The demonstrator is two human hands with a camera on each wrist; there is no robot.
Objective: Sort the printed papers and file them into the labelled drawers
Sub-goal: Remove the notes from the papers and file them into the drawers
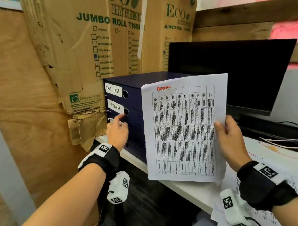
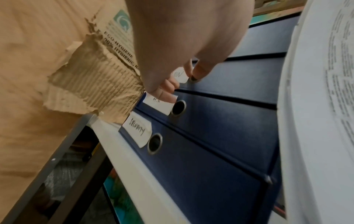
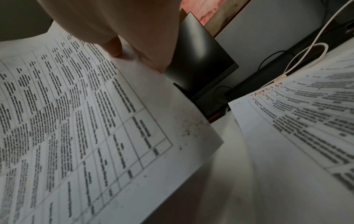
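A dark blue drawer unit stands on the white desk, with labels TASK LIST, ADMIN, then HR and SECURITY. All its drawers look closed. My left hand reaches the ADMIN drawer. Its index fingertip is in that drawer's round finger hole, and the other fingers are curled. My right hand pinches the right edge of a printed table sheet headed ADMIN in red, held upright in front of the unit. In the right wrist view the thumb lies on that sheet.
Torn cardboard boxes stand close behind and left of the unit. A black monitor is to its right. More printed sheets lie on the desk under my right wrist, one headed TASK LIST. A white cable runs behind them.
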